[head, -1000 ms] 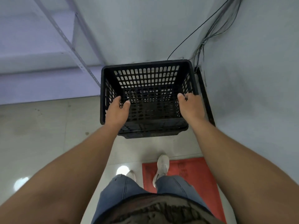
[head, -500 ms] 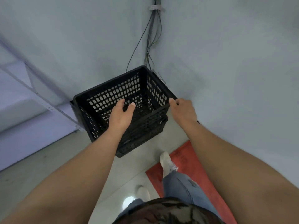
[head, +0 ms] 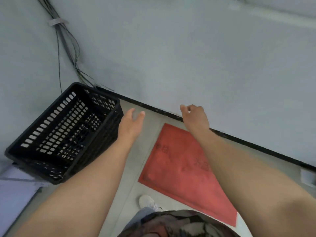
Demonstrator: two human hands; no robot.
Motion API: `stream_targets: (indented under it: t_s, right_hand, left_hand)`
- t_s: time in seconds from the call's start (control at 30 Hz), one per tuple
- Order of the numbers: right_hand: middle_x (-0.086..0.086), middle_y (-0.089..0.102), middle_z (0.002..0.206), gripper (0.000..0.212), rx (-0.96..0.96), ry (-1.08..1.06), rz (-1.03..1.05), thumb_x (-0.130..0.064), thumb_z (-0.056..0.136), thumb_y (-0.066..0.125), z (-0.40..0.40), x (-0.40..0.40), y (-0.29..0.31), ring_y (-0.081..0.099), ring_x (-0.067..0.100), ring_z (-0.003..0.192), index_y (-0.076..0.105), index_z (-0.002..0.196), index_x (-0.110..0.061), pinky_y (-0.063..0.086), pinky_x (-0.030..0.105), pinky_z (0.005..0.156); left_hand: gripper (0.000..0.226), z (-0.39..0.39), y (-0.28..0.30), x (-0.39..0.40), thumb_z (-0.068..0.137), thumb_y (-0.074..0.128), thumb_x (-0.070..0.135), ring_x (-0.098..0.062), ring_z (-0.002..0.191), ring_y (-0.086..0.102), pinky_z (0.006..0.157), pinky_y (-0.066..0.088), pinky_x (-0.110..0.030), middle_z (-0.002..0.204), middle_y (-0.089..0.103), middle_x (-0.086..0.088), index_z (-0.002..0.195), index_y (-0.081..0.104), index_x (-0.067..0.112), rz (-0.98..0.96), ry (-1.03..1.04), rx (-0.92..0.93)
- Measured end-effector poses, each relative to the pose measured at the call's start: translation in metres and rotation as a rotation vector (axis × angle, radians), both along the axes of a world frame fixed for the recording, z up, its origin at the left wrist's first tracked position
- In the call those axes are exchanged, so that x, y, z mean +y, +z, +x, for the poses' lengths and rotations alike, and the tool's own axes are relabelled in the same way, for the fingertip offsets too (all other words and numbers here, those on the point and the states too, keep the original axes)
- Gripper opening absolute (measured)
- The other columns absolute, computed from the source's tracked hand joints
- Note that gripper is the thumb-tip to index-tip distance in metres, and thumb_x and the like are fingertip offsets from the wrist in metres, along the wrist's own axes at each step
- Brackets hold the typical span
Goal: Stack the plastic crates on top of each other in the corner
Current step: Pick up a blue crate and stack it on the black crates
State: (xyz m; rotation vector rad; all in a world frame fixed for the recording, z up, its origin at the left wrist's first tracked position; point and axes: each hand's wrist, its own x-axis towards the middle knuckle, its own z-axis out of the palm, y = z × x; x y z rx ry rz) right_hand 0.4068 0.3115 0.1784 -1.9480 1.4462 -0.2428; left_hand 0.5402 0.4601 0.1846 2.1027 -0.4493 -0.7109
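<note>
A black slotted plastic crate (head: pixel 56 132) stands in the corner where the two grey walls meet, at the left of the head view. It seems to rest on another black crate, of which only a lower edge shows. My left hand (head: pixel 130 124) hovers just right of the crate's near corner, fingers apart, holding nothing. My right hand (head: pixel 195 118) is further right near the black skirting, fingers loosely curled and empty, well apart from the crate.
A red mat (head: pixel 181 170) lies on the grey floor by the right wall. Cables (head: pixel 66 45) run down the corner behind the crate. A pale shelf unit (head: pixel 15 187) sits at the lower left. My white shoe (head: pixel 147 201) is beside the mat.
Both hands have let go of the crate's rim and pulled away to the right. The view has swung right, so the crate now sits at the left.
</note>
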Motion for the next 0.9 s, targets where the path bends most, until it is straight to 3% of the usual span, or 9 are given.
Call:
stream_targets:
  t_s: [0.2, 0.33, 0.5, 0.63, 0.7, 0.8, 0.9]
  right_hand:
    - [0.02, 0.054, 0.115, 0.05, 0.009, -0.185, -0.006, -0.043, 0.098, 0.032, -0.127, -0.014, 0.007, 0.055, 0.036, 0.103, 0.062, 0.113, -0.004, 0.041, 0.039, 0.087]
    - [0.021, 0.056, 0.103, 0.039, 0.025, -0.295, -0.011, -0.031, 0.099, 0.027, -0.229, -0.011, 0.003, 0.051, 0.033, 0.084, 0.057, 0.089, -0.008, 0.039, 0.035, 0.074]
    - [0.021, 0.058, 0.107, 0.037, 0.039, -0.474, 0.014, -0.031, 0.097, 0.029, -0.355, 0.006, -0.001, 0.049, 0.031, 0.082, 0.058, 0.092, -0.009, 0.037, 0.033, 0.07]
    - [0.017, 0.059, 0.097, 0.045, 0.012, -0.603, 0.017, -0.04, 0.099, 0.024, -0.446, 0.025, 0.007, 0.048, 0.029, 0.084, 0.048, 0.076, -0.011, 0.035, 0.033, 0.07]
    - [0.01, 0.056, 0.085, 0.054, -0.038, -0.681, 0.012, -0.047, 0.1, 0.021, -0.488, 0.036, 0.013, 0.05, 0.029, 0.082, 0.049, 0.07, -0.011, 0.035, 0.034, 0.068]
    - [0.007, 0.053, 0.087, 0.062, -0.079, -0.789, -0.015, -0.05, 0.099, 0.018, -0.548, 0.049, 0.021, 0.048, 0.025, 0.082, 0.063, 0.089, -0.009, 0.034, 0.034, 0.071]
    - [0.007, 0.051, 0.094, 0.063, -0.102, -0.888, -0.054, -0.048, 0.1, 0.019, -0.597, 0.057, 0.024, 0.047, 0.022, 0.087, 0.065, 0.105, -0.005, 0.033, 0.033, 0.076]
  left_hand:
    - [0.059, -0.098, 0.002, -0.044, 0.092, 0.05, 0.043, -0.019, 0.133, 0.043, 0.108, 0.031, -0.03, 0.145, 0.046, -0.007, 0.143, 0.038, 0.017, -0.01, -0.185, 0.037]
    - [0.056, -0.183, 0.001, -0.06, 0.093, 0.048, 0.044, -0.02, 0.13, 0.045, 0.104, 0.032, -0.029, 0.14, 0.051, -0.003, 0.142, 0.039, 0.019, 0.006, -0.3, 0.043]
    - [0.051, -0.291, 0.001, -0.067, 0.093, 0.048, 0.042, -0.02, 0.127, 0.047, 0.096, 0.031, -0.023, 0.138, 0.053, -0.005, 0.137, 0.047, 0.017, 0.036, -0.452, -0.001]
    - [0.042, -0.369, 0.0, -0.075, 0.093, 0.045, 0.044, -0.028, 0.12, 0.054, 0.102, 0.041, -0.037, 0.126, 0.061, -0.013, 0.12, 0.06, 0.016, 0.005, -0.537, 0.039]
    - [0.046, -0.406, 0.001, -0.08, 0.094, 0.04, 0.048, -0.031, 0.121, 0.052, 0.102, 0.043, -0.045, 0.13, 0.058, -0.013, 0.12, 0.06, 0.017, -0.017, -0.566, 0.082]
    - [0.061, -0.461, 0.005, -0.089, 0.093, 0.031, 0.057, -0.025, 0.124, 0.049, 0.103, 0.042, -0.05, 0.141, 0.05, -0.006, 0.134, 0.052, 0.017, -0.038, -0.633, 0.141]
    - [0.063, -0.51, 0.013, -0.095, 0.096, 0.025, 0.056, -0.022, 0.12, 0.052, 0.097, 0.047, -0.047, 0.143, 0.046, -0.004, 0.14, 0.046, 0.017, -0.047, -0.69, 0.18]
